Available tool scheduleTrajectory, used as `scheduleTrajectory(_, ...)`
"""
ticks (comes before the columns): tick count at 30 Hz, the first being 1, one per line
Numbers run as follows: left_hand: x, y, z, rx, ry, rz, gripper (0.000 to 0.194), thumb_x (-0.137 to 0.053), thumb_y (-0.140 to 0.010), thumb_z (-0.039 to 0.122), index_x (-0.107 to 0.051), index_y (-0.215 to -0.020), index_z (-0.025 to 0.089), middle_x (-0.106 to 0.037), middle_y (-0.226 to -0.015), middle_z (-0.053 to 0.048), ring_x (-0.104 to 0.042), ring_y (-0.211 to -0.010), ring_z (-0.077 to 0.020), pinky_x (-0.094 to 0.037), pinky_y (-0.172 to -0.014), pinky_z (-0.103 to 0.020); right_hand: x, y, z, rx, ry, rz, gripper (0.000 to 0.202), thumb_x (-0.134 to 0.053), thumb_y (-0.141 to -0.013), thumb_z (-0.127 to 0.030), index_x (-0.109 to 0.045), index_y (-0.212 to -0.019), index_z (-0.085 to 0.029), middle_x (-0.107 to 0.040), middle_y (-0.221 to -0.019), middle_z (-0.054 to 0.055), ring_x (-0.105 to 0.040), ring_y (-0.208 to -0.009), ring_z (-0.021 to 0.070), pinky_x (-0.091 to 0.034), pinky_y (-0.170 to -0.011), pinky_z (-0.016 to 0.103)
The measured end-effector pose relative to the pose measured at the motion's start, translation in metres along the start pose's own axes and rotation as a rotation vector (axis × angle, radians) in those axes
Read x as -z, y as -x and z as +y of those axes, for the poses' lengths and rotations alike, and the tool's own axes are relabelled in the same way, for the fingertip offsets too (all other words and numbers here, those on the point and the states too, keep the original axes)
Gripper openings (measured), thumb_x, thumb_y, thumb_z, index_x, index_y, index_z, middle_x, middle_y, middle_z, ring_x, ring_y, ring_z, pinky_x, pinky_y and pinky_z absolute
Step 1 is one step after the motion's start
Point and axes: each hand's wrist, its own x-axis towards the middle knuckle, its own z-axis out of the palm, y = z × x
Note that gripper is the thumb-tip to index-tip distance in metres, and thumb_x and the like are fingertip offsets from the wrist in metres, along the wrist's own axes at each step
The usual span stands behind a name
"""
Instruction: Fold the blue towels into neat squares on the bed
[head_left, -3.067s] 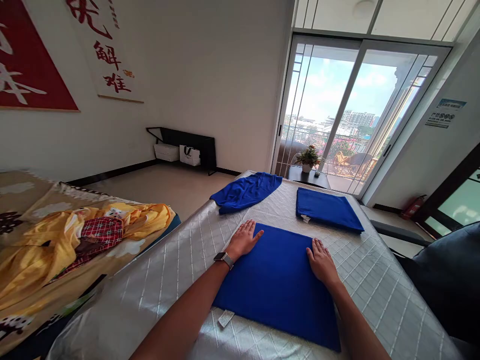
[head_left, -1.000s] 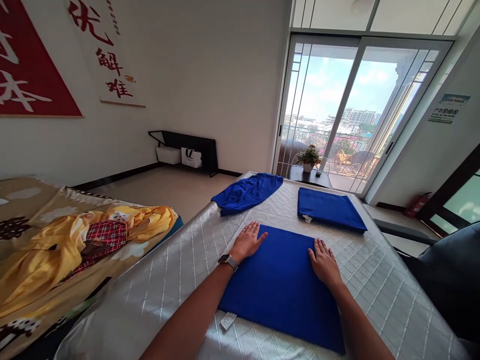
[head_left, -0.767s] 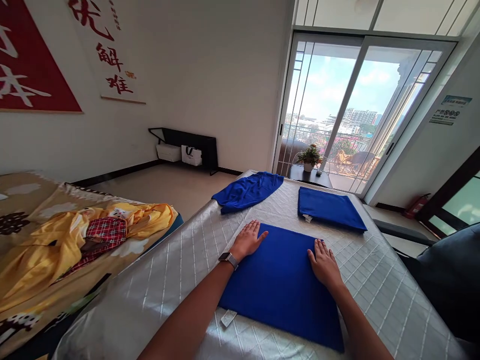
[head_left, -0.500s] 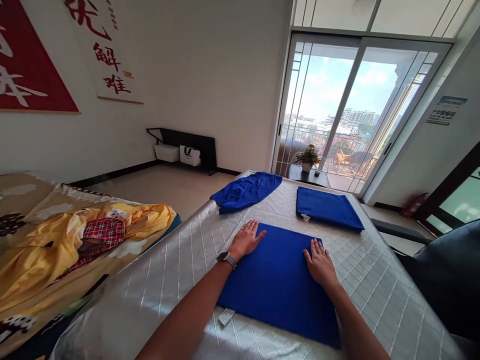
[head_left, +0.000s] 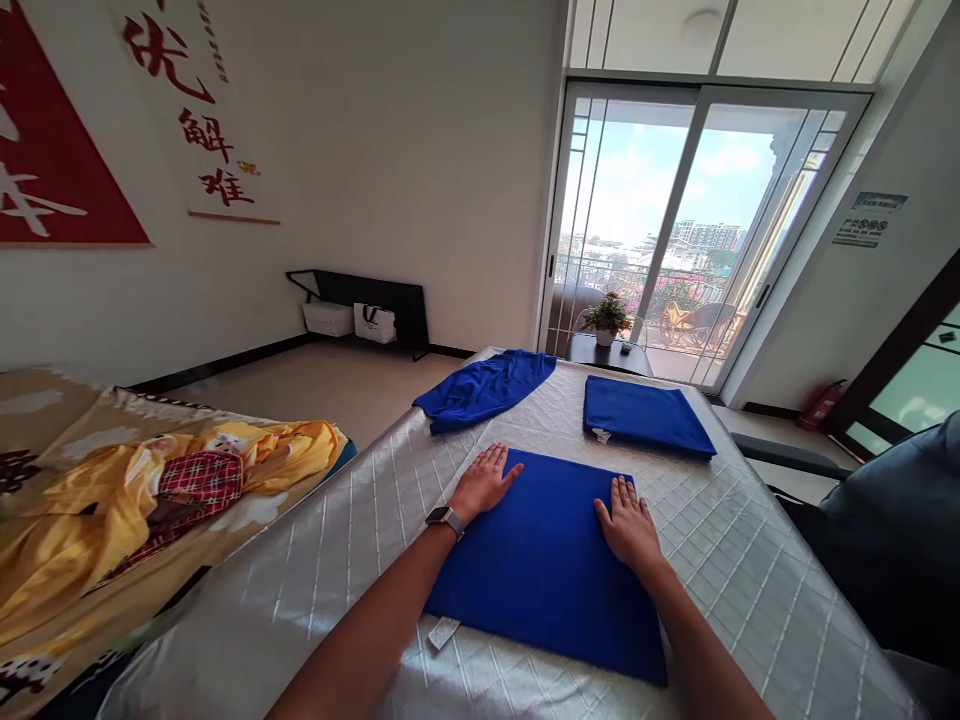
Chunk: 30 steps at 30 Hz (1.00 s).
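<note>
A flat, folded blue cloth (head_left: pixel 547 565) lies in front of me on a silvery quilted mattress (head_left: pixel 750 570), a white tag (head_left: pixel 443 632) sticking out at its near left edge. My left hand (head_left: pixel 484 482), with a watch on the wrist, rests flat on the cloth's far left corner, fingers stretched out. Flat on the far right corner lies my right hand (head_left: pixel 630 522), fingers also extended. Beyond my hands are a second folded blue cloth (head_left: pixel 646 415) at the right and a crumpled blue cloth (head_left: pixel 487 388) at the left.
To the left, yellow clothing with a plaid part (head_left: pixel 199 478) lies on a patterned bed cover (head_left: pixel 67 430). A black rack (head_left: pixel 390 300) stands by the wall. Past the mattress are a potted plant (head_left: pixel 607 318) and glass sliding doors (head_left: pixel 637 200). A dark padded object (head_left: pixel 900 530) is at the right.
The whole view has shifted slightly, scenery moving left and mostly a little downward. Both hands stay flat on the same corners of the folded cloth, which looks unchanged.
</note>
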Motion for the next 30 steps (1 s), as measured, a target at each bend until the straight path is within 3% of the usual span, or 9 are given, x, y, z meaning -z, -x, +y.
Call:
scheduleTrajectory(4, 0.004, -0.005, -0.002, -0.006, -0.009, -0.018, 0.083, -0.020, -0.100, 0.068, -0.037, -0.155, 0.008, -0.034, -0.161, -0.018, -0.029, -0.151, -0.0288, -0.023, -0.124, -0.046, 0.000, 0.000, -0.001, 0.000, -0.002, 0.003, 0.075, -0.013, -0.102, -0.055, -0.012, -0.160, -0.007, -0.009, -0.169, 0.008, -0.004, -0.156, 0.0202, -0.003, -0.125, 0.041)
scheduleTrajectory(7, 0.008, -0.008, 0.015, -0.011, -0.023, 0.007, 0.082, -0.022, -0.100, 0.067, -0.037, -0.155, 0.007, -0.034, -0.161, -0.019, -0.026, -0.152, -0.0325, -0.021, -0.124, -0.050, 0.002, 0.000, -0.002, 0.000, -0.003, 0.010, 0.075, -0.014, -0.102, -0.055, -0.012, -0.160, -0.007, -0.010, -0.169, 0.009, -0.005, -0.156, 0.0202, -0.003, -0.125, 0.041)
scheduleTrajectory(9, 0.007, -0.006, 0.042, -0.063, -0.025, 0.027, 0.080, -0.021, -0.101, 0.066, -0.037, -0.155, 0.008, -0.032, -0.162, -0.019, -0.023, -0.153, -0.0312, -0.020, -0.124, -0.049, 0.003, 0.001, -0.003, -0.002, -0.005, 0.010, 0.075, -0.014, -0.102, -0.054, -0.013, -0.160, -0.007, -0.011, -0.169, 0.009, -0.006, -0.156, 0.0205, -0.005, -0.125, 0.042)
scheduleTrajectory(12, -0.004, 0.004, 0.103, -0.266, 0.031, -0.006, 0.078, -0.018, -0.103, 0.063, -0.036, -0.155, 0.008, -0.032, -0.162, -0.018, -0.025, -0.153, -0.0263, -0.023, -0.124, -0.043, 0.004, 0.003, -0.003, 0.003, 0.015, 0.021, 0.074, -0.013, -0.102, -0.052, -0.014, -0.160, -0.006, -0.012, -0.168, 0.010, -0.008, -0.156, 0.0218, -0.007, -0.125, 0.043)
scheduleTrajectory(15, -0.021, 0.017, 0.161, -0.429, 0.124, -0.079, 0.077, -0.011, -0.104, 0.061, -0.033, -0.156, 0.009, -0.034, -0.162, -0.016, -0.026, -0.152, -0.0230, -0.022, -0.125, -0.041, 0.003, 0.005, 0.001, 0.048, 0.074, 0.004, 0.065, -0.017, -0.102, -0.037, -0.015, -0.161, -0.009, -0.009, -0.169, 0.008, -0.005, -0.156, 0.0225, -0.008, -0.125, 0.043)
scheduleTrajectory(18, -0.029, 0.027, 0.188, -0.436, 0.171, -0.116, 0.079, -0.008, -0.104, 0.061, -0.031, -0.157, 0.007, -0.034, -0.162, -0.017, -0.028, -0.152, -0.0232, -0.022, -0.125, -0.041, 0.002, 0.007, 0.003, 0.075, 0.107, -0.012, 0.063, -0.020, -0.100, -0.027, -0.016, -0.161, -0.012, -0.006, -0.169, 0.006, -0.003, -0.156, 0.0223, -0.008, -0.124, 0.042)
scheduleTrajectory(20, -0.029, 0.030, 0.185, -0.429, 0.164, -0.108, 0.078, -0.009, -0.104, 0.060, -0.030, -0.157, 0.008, -0.033, -0.163, -0.016, -0.027, -0.152, -0.0232, -0.021, -0.126, -0.042, 0.002, 0.006, 0.003, 0.079, 0.099, -0.005, 0.063, -0.019, -0.101, -0.029, -0.017, -0.161, -0.012, -0.008, -0.169, 0.006, -0.004, -0.156, 0.0227, -0.008, -0.124, 0.042)
scheduleTrajectory(23, -0.023, 0.032, 0.159, -0.438, 0.113, -0.091, 0.074, -0.013, -0.104, 0.060, -0.034, -0.157, 0.012, -0.034, -0.162, -0.014, -0.026, -0.152, -0.0225, -0.021, -0.126, -0.043, 0.003, 0.005, 0.000, 0.056, 0.060, 0.012, 0.065, -0.017, -0.102, -0.038, -0.017, -0.161, -0.009, -0.011, -0.169, 0.009, -0.006, -0.156, 0.0230, -0.007, -0.124, 0.043)
scheduleTrajectory(30, -0.002, 0.032, 0.056, -0.239, 0.006, -0.072, 0.072, -0.016, -0.103, 0.063, -0.036, -0.156, 0.019, -0.033, -0.163, -0.010, -0.025, -0.153, -0.0245, -0.023, -0.125, -0.046, 0.006, 0.005, -0.003, 0.002, -0.014, 0.001, 0.069, -0.014, -0.102, -0.044, -0.014, -0.161, -0.008, -0.010, -0.169, 0.008, -0.005, -0.156, 0.0204, -0.004, -0.125, 0.041)
